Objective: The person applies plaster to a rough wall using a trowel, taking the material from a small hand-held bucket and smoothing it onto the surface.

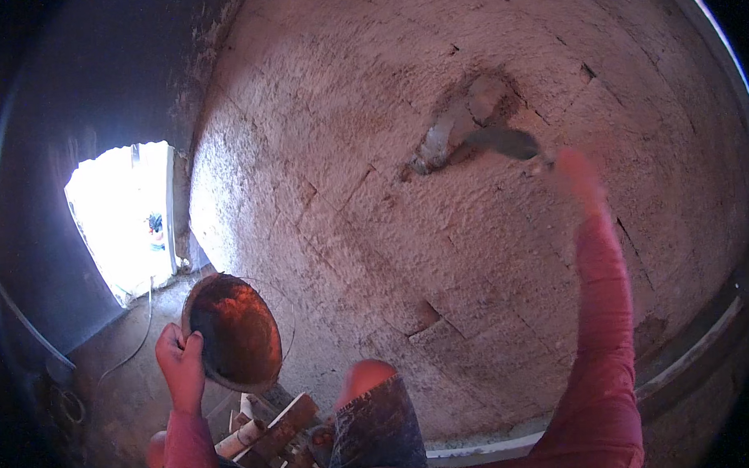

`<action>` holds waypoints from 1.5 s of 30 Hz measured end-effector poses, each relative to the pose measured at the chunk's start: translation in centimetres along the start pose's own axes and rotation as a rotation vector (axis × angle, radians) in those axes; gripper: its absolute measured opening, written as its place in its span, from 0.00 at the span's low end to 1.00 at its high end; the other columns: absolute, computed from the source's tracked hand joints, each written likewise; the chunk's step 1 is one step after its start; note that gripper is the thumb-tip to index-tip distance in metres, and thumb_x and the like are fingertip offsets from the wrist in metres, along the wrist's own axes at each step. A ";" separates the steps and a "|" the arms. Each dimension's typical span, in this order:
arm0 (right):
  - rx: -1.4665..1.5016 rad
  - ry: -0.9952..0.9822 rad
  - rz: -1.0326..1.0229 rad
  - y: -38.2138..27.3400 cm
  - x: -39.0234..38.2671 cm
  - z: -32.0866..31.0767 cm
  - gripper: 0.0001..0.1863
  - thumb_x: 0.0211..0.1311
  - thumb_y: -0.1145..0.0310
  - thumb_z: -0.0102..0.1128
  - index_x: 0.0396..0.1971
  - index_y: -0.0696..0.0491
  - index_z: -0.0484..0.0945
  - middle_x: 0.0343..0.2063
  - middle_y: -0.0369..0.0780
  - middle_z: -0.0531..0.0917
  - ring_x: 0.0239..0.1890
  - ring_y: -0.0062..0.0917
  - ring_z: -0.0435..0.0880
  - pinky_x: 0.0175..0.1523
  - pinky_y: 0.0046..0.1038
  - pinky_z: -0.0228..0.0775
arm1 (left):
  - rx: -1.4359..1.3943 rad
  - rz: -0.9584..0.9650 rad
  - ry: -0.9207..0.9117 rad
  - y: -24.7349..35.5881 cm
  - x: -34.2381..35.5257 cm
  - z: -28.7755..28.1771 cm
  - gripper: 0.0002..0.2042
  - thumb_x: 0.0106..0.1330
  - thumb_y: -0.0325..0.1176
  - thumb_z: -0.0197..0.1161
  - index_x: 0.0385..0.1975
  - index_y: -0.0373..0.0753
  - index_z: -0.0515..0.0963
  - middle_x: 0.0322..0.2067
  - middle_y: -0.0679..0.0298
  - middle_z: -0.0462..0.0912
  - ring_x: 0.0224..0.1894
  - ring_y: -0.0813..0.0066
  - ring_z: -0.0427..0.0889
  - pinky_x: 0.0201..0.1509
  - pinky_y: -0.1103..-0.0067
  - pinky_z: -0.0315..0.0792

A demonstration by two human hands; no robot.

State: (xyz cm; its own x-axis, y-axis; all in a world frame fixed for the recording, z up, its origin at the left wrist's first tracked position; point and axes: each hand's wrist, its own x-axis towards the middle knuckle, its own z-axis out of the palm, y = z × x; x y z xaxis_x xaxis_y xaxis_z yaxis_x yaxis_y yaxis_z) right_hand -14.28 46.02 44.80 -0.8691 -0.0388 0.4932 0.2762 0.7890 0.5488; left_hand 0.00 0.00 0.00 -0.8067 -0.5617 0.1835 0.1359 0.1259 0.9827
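Note:
My left hand point(179, 366) grips the rim of a round, dark metal pan point(238, 329) with a stained inside and a thin wire handle, tilted toward me. My right hand point(580, 177), blurred, is stretched out at upper right, closed on a trowel point(503, 143) whose dark blade is against or just over a patch of grey mortar point(437, 145) on the rough plastered wall point(321, 128). A rounded lighter spot in a darker ring lies just above the blade. Brick-shaped seams and cracks show through the coating.
A bright jagged opening point(118, 218) is in the dark wall at left, with a cord hanging below it and a pipe point(31, 328) beside it. Wooden planks point(286, 423) form a stack or support below me, by my bent knee point(367, 383). A pale strip runs along the bottom right.

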 end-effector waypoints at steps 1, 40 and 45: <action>-0.009 -0.002 0.000 0.5 -0.1 -0.3 0.13 0.58 0.59 0.67 0.35 0.53 0.87 0.35 0.50 0.88 0.38 0.46 0.89 0.41 0.45 0.80 | -0.006 0.007 -0.010 0.3 -0.2 0.5 0.18 0.58 0.25 0.63 0.19 0.42 0.57 0.20 0.70 0.58 0.26 0.81 0.57 0.29 0.76 0.55; 0.893 -0.081 -0.335 -16.6 -11.3 2.8 0.19 0.65 0.53 0.65 0.31 0.56 0.82 0.24 0.47 0.82 0.28 0.37 0.84 0.35 0.41 0.72 | -0.036 -0.048 0.034 0.2 0.6 -1.2 0.10 0.60 0.31 0.66 0.24 0.35 0.72 0.22 0.66 0.69 0.28 0.76 0.69 0.32 0.72 0.65; 0.614 -0.255 -0.743 -27.9 -21.4 8.5 0.12 0.65 0.61 0.63 0.33 0.55 0.83 0.29 0.43 0.85 0.33 0.40 0.86 0.36 0.43 0.76 | 0.137 0.072 -0.014 0.8 0.4 1.9 0.16 0.60 0.34 0.67 0.20 0.36 0.65 0.21 0.67 0.65 0.26 0.78 0.64 0.29 0.72 0.62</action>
State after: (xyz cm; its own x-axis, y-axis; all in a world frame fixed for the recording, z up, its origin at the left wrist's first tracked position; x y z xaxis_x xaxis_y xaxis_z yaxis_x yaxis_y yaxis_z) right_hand -6.90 30.00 13.24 -0.8176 -0.5749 -0.0333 -0.5707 0.8013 0.1795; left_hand -1.30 1.42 0.80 -0.8059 -0.5357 0.2521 0.1149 0.2763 0.9542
